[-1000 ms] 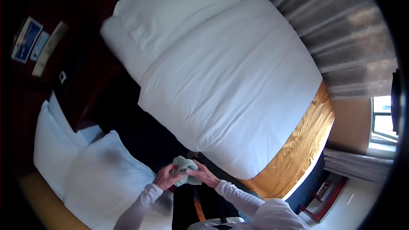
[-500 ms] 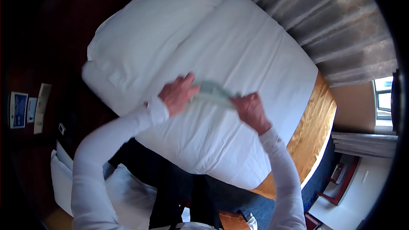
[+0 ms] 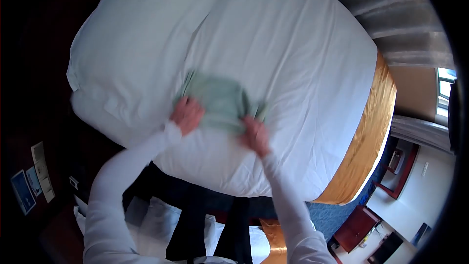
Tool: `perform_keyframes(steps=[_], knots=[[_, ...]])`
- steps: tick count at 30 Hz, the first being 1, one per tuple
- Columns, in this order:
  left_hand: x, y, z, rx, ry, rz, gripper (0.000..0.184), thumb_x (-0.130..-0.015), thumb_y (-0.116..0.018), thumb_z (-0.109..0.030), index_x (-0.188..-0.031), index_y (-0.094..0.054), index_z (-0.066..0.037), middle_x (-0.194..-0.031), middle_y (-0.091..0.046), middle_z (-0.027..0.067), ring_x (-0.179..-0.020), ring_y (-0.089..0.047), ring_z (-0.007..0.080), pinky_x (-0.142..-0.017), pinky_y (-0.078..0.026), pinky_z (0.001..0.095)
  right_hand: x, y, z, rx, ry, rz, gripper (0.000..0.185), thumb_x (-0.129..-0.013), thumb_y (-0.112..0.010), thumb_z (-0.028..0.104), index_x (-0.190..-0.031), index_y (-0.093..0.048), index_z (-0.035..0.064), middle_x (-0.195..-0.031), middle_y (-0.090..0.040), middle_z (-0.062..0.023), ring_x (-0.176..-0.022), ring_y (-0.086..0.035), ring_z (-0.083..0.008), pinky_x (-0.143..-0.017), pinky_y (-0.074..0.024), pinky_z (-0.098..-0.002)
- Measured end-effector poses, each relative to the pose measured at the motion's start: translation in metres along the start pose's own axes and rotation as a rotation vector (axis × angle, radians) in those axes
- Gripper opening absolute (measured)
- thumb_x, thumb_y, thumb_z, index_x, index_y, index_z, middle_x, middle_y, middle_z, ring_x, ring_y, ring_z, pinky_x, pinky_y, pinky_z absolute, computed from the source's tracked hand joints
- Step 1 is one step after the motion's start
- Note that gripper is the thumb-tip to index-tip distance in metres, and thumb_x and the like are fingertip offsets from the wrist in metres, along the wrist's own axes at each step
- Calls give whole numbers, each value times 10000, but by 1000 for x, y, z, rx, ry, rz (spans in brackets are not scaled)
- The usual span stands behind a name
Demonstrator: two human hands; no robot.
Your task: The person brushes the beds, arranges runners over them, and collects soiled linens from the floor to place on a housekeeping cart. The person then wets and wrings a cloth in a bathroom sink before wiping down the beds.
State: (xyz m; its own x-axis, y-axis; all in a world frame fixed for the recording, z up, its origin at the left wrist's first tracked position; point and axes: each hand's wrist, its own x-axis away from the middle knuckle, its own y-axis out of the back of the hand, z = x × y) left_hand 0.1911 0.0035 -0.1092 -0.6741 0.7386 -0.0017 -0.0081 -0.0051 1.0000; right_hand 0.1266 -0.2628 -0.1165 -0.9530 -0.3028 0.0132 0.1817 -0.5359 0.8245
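A pale green cloth [image 3: 217, 97], blurred by motion, spreads over the white bedding [image 3: 293, 44]. My left hand [image 3: 187, 116] grips the cloth's near left corner with closed fingers. At its near right side my right hand [image 3: 255, 134] is closed on the fabric, which bunches above the knuckles. Whether the cloth lies flat on the bed or hangs just above it, I cannot tell.
White pillows [image 3: 141, 24] lie at the bed's left end, and a gold bed runner [image 3: 364, 142] crosses its right end. Curtains [image 3: 391, 5] hang beyond. Behind my legs is a second bed [image 3: 159, 220]. Wall switches [image 3: 41, 168] are at left.
The green cloth has gone from a narrow, bunched strip to a wider spread. Both hands have moved lower and left in view, still holding it. The camera view has shifted too.
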Motion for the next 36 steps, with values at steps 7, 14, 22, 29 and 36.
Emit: perform_keyframes(steps=[7,14,22,29,36], knots=[[227,51,-113,754,33,1052,271,-638,-602,-266,-866,-555,-127,-756,-593,138,-768,-571,338,-685,-424,476,229,-56,145,-480,-264,872,322,-738,-580,298,-986,-544,95,-853,-608,-164,-793,-599,-352,-676,-490,-428],[79,138,-75,1323,-40,908,308,-606,-679,-254,-798,-524,-70,-636,-558,151,-617,-567,349,-563,-445,434,150,98,84,-707,-179,695,267,-698,-594,128,-943,-551,33,-831,-556,-133,-788,-571,-295,-681,-472,-359],[-212,101,-18,415,-69,-159,424,-781,-420,6,-1203,-388,-33,-1069,-521,179,-915,-532,356,-794,-439,392,-55,243,-75,397,-197,260,411,-765,-466,14,-1176,-473,24,-1153,-544,-100,-1011,-544,-261,-883,-432,-340],[-172,5,-96,17,117,-23,578,-779,-475,-76,-1288,-386,-334,-1373,-276,96,-1175,-310,406,-907,-360,462,4,120,-119,504,-258,-82,559,-702,-548,33,-1185,-441,294,-1278,-379,-99,-1147,-376,-380,-692,-460,-515],[66,96,-249,181,-77,540,449,-789,-444,-139,-1218,-472,-271,-1361,-282,195,-1144,-330,496,-877,-347,479,266,71,59,107,-444,325,578,-700,-509,13,-1227,-454,242,-1340,-343,-104,-1246,-285,-371,-787,-399,-468]])
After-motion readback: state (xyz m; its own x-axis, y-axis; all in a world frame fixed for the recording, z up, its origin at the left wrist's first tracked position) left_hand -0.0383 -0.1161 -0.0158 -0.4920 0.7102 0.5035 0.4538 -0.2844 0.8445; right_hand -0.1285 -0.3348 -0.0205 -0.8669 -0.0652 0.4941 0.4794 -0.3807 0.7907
